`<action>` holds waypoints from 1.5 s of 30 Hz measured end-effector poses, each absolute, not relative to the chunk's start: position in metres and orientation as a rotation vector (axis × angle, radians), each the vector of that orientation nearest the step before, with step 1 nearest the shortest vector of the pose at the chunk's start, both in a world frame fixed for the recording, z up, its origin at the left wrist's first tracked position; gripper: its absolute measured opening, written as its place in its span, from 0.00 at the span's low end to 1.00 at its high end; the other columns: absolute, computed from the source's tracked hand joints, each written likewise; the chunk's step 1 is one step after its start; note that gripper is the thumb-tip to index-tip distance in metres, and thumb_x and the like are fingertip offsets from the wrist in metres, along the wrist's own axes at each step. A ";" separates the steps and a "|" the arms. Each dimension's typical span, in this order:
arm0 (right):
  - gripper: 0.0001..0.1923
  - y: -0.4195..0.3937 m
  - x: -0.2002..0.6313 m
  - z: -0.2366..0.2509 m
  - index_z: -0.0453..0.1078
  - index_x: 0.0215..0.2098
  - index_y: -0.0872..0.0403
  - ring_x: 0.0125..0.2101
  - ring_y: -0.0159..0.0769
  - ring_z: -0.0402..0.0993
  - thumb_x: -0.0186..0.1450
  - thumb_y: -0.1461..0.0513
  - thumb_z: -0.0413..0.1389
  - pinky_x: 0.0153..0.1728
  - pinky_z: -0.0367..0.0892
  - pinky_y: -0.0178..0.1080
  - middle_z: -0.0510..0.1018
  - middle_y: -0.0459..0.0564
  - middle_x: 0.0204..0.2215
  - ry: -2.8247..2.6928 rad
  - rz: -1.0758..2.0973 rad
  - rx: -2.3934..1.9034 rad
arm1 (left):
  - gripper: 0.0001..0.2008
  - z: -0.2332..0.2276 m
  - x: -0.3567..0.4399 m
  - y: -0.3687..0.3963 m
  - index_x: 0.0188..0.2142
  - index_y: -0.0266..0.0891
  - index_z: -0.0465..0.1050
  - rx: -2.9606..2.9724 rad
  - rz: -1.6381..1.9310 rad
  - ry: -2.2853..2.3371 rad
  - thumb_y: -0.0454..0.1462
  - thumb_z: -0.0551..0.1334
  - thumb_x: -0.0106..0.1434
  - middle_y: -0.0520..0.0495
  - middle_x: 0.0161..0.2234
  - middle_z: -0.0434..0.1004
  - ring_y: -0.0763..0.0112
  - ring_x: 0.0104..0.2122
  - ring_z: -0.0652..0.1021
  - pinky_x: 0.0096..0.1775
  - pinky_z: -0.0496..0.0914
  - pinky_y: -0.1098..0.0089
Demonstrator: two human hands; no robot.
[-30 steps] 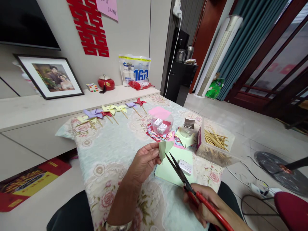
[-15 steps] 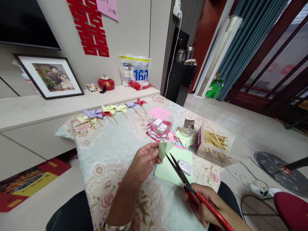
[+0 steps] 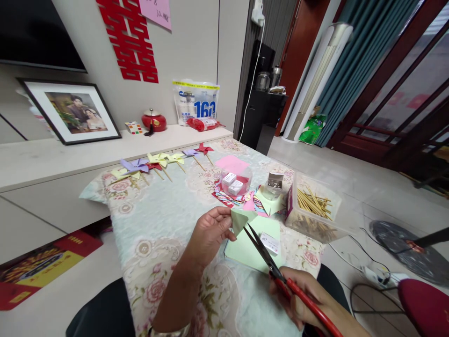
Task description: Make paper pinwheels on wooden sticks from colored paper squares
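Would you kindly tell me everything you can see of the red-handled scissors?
The scissors have long, slim, dark metal blades and bright red handles that look like plastic. The right hand holds the handles low at the near edge of the view, above the floral tablecloth. The blades point up and away to the left, slightly parted, with their tips at the lower edge of the folded pale green paper pinched in the left hand. Beneath them lies a flat green sheet.

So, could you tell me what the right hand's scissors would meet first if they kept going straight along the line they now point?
Probably the folded green paper pinched in the left hand. The right hand aims the scissors up and left, tips right at the paper's lower edge; whether they touch is unclear.
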State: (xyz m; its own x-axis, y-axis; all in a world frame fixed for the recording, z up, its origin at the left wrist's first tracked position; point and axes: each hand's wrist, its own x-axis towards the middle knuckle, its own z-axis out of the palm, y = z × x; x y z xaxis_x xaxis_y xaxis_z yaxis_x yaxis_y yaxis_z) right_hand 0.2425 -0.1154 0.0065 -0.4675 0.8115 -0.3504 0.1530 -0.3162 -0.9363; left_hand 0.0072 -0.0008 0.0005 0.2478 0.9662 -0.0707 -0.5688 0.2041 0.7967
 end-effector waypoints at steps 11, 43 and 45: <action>0.33 -0.126 0.257 0.017 0.72 0.42 0.56 0.24 0.28 0.57 0.55 0.37 0.61 0.27 0.57 0.32 0.64 0.42 0.22 -1.430 1.799 -1.326 | 0.10 -0.012 0.004 0.001 0.37 0.37 0.79 1.069 1.180 0.665 0.39 0.71 0.57 0.49 0.28 0.81 0.73 0.29 0.79 0.36 0.71 0.73; 0.20 -0.133 0.255 0.019 0.61 0.29 0.53 0.20 0.24 0.51 0.58 0.49 0.63 0.19 0.56 0.27 0.58 0.38 0.21 -1.429 1.797 -1.439 | 0.07 -0.008 0.001 -0.001 0.34 0.36 0.81 1.251 0.991 0.708 0.37 0.69 0.57 0.48 0.29 0.77 0.72 0.30 0.75 0.35 0.68 0.71; 0.21 -0.133 0.256 0.017 0.61 0.29 0.53 0.20 0.23 0.50 0.58 0.47 0.62 0.19 0.55 0.27 0.58 0.38 0.21 -1.431 1.796 -1.436 | 0.07 -0.008 0.001 -0.001 0.35 0.36 0.81 1.253 0.988 0.708 0.37 0.69 0.57 0.48 0.29 0.77 0.72 0.30 0.75 0.35 0.68 0.71</action>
State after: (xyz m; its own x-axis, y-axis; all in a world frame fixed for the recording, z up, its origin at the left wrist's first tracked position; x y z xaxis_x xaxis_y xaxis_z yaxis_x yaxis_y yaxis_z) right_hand 0.2558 -0.1334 0.0173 -0.3712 0.8128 -0.4489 0.2562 -0.3750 -0.8909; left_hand 0.0009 -0.0015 -0.0077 0.4310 0.8990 0.0778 -0.2159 0.0190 0.9762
